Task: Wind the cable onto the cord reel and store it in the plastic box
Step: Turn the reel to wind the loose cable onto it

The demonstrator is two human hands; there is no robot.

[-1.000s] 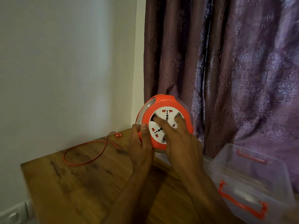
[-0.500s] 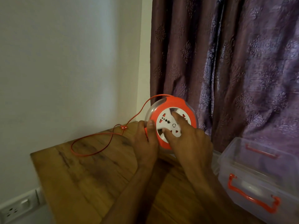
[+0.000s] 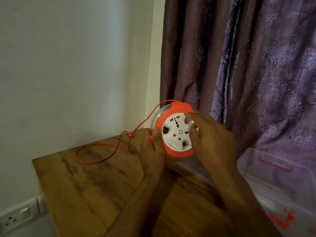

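An orange cord reel (image 3: 177,108) with a white socket face and a clear rim is held upright above the wooden table (image 3: 89,183). My left hand (image 3: 152,153) grips the reel's left edge, thumb on the orange ring. My right hand (image 3: 210,135) has its fingers curled into the recesses of the white face. A thin orange cable (image 3: 102,159) runs from the top of the reel down to the table, where it lies in a loose loop with its plug near the wall. The clear plastic box (image 3: 280,178) with orange latches stands open at the right.
A white wall stands behind the table on the left, with a socket plate (image 3: 15,218) low down. A purple patterned curtain (image 3: 248,65) hangs behind the reel and the box. The table's left edge drops off near the wall.
The white face has turned under my right hand's fingers. The cable now rises taut from the table to the top of the reel. The view has shifted left.
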